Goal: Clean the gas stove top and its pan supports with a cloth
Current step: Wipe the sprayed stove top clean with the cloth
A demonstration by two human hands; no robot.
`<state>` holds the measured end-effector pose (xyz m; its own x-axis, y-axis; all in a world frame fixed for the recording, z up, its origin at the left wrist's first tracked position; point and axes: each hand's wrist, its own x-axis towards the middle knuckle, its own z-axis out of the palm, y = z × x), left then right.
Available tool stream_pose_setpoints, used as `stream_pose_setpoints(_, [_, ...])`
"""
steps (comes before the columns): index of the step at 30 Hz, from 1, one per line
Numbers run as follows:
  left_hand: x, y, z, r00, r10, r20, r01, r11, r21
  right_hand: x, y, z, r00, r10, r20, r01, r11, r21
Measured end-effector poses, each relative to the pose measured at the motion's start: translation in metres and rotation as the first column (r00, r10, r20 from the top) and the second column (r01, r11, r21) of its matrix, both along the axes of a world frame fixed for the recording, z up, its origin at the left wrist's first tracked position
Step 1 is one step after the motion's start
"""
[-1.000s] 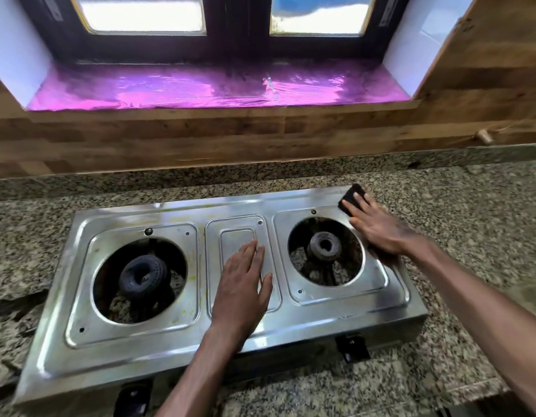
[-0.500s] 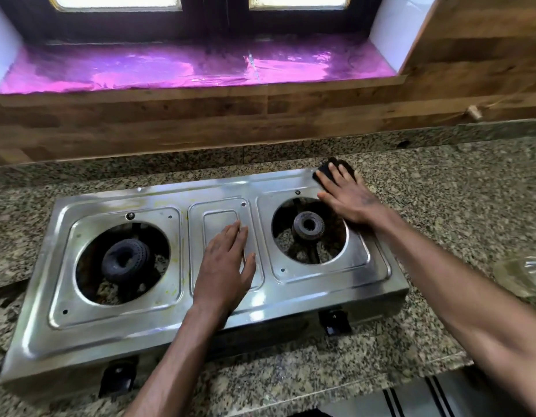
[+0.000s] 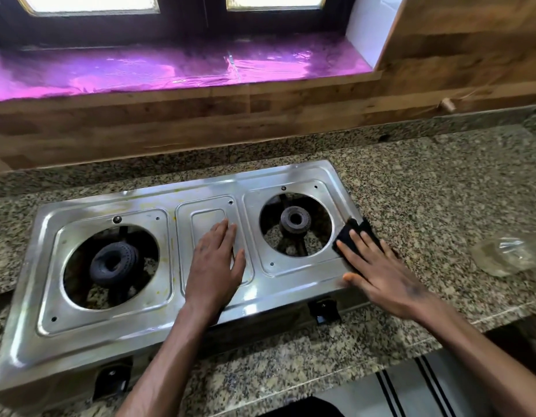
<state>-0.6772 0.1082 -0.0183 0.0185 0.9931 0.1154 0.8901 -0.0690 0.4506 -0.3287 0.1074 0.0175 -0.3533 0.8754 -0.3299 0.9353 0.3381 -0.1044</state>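
Note:
A steel two-burner gas stove [image 3: 140, 335] sits on the granite counter, with no pan supports on it. Its left burner [image 3: 113, 263] and right burner [image 3: 295, 219] lie bare in their round openings. My left hand [image 3: 214, 266] lies flat, fingers straight, on the middle panel between the burners. My right hand [image 3: 378, 272] presses a small black cloth [image 3: 349, 233] flat against the stove's right edge, beside the right burner. Yellowish stains show on the top near the left burner.
The granite counter [image 3: 426, 188] stretches right, where a clear glass jar [image 3: 504, 254] lies. Two black knobs [image 3: 324, 310] sit on the stove's front. A wood-look backsplash and a purple-lined window sill [image 3: 170, 67] run behind. A striped mat [image 3: 411, 386] lies on the floor below.
My right hand has slid the black cloth from the stove's back right corner down along the right edge toward the front. The left hand has stayed on the middle panel.

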Motion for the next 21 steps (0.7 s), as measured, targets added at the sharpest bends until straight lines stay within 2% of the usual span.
stream_pose_setpoints(5, [0.000, 0.000, 0.003, 1.000, -0.003, 0.011, 0.003, 1.000, -0.002, -0.025, 0.082, -0.002, 0.997, -0.075, -0.018, 0.076, 0.996, 0.047])
stream_pose_setpoints(8, [0.000, 0.000, 0.003, 1.000, -0.003, 0.019, 0.003, 1.000, 0.000, -0.034, 0.095, -0.006, 0.996, -0.093, 0.002, 0.093, 0.992, 0.087])
stream_pose_setpoints(12, [0.000, 0.001, 0.002, 1.000, -0.005, 0.020, 0.004, 1.000, 0.008, -0.022, 0.043, -0.010, 0.996, -0.084, 0.002, 0.083, 0.990, 0.111])
stream_pose_setpoints(16, [0.000, 0.003, 0.002, 1.000, -0.008, 0.019, 0.008, 1.000, 0.017, -0.021, -0.025, -0.003, 0.997, -0.073, -0.029, 0.075, 0.995, 0.068])
stream_pose_setpoints(21, [0.001, -0.001, 0.003, 1.000, -0.003, 0.014, 0.003, 1.000, 0.015, -0.089, -0.055, -0.005, 0.991, 0.045, -0.122, -0.041, 0.999, 0.036])
